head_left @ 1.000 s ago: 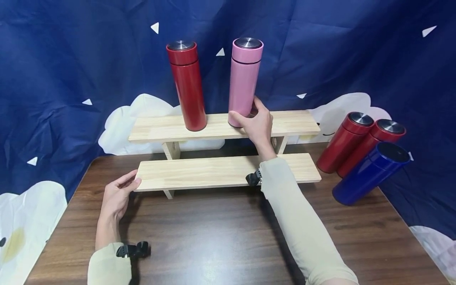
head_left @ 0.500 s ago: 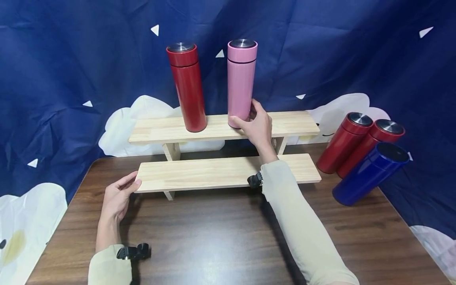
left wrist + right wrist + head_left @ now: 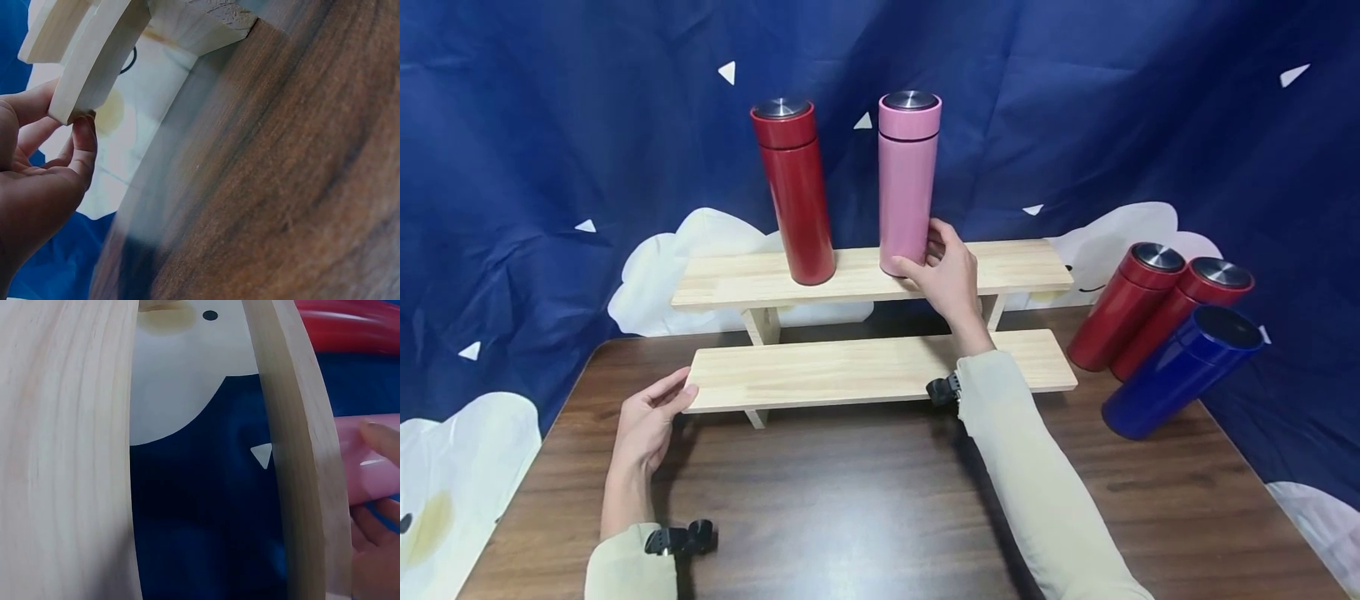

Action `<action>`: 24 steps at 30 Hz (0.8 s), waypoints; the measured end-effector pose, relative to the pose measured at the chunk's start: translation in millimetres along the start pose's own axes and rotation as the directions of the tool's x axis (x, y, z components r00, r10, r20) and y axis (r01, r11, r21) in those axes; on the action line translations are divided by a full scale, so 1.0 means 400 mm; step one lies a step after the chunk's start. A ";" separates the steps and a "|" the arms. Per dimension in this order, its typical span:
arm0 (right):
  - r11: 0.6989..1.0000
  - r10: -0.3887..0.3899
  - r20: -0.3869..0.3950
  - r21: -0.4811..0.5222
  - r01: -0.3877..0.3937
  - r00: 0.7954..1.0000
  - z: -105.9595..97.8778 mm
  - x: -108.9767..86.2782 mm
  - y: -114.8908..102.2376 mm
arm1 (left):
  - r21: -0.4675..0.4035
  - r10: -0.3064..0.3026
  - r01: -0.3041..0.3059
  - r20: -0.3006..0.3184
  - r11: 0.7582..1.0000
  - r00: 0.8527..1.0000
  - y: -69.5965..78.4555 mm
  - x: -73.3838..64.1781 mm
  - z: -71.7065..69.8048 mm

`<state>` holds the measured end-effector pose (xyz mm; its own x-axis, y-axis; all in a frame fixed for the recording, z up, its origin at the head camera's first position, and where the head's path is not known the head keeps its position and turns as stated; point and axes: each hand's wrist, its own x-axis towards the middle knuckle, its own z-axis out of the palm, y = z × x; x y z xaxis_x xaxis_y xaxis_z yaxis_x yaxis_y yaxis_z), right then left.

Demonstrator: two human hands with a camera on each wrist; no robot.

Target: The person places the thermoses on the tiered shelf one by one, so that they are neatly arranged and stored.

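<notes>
In the head view, a pink thermos bottle stands upright on the upper board of a two-tier wooden shelf. My right hand holds it low down, thumb at the front and fingers at its right side; the right wrist view shows thumb and fingers on opposite sides of the pink bottle. To its left, apart from it, stands a red thermos bottle. My left hand pinches the left end of the lower board. The left wrist view shows that board end between thumb and fingers.
On the brown wooden table, right of the shelf, stand two more red bottles and a blue bottle, close together. A dark blue cloth with white shapes hangs behind.
The pink bottle has shifted slightly left along the upper board with my right hand and stands straighter. My left hand stays on the lower board. The head view has tilted up a little.
</notes>
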<state>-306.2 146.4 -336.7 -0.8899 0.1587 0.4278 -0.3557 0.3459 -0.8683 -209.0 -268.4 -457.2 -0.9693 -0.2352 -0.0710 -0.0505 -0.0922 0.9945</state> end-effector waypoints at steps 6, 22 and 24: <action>0.996 0.008 -0.041 0.092 -0.004 0.999 -0.025 -0.017 0.007 | 0.005 -0.018 0.018 -0.010 1.000 1.000 0.001 -0.003 0.004; 0.963 -0.022 -0.139 0.264 0.059 0.990 -0.083 -0.048 0.006 | -0.008 -0.037 0.036 -0.041 0.999 0.998 0.002 -0.002 0.006; 0.959 -0.016 -0.153 0.276 0.058 0.988 -0.093 -0.053 0.008 | 0.000 -0.032 0.032 -0.037 0.999 0.999 0.002 -0.001 0.007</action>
<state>-277.8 178.6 -339.1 -0.8298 0.2931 0.4749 -0.4719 0.0856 -0.8775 -209.2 -265.5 -456.2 -0.9578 -0.2673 -0.1059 -0.0817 -0.1001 0.9916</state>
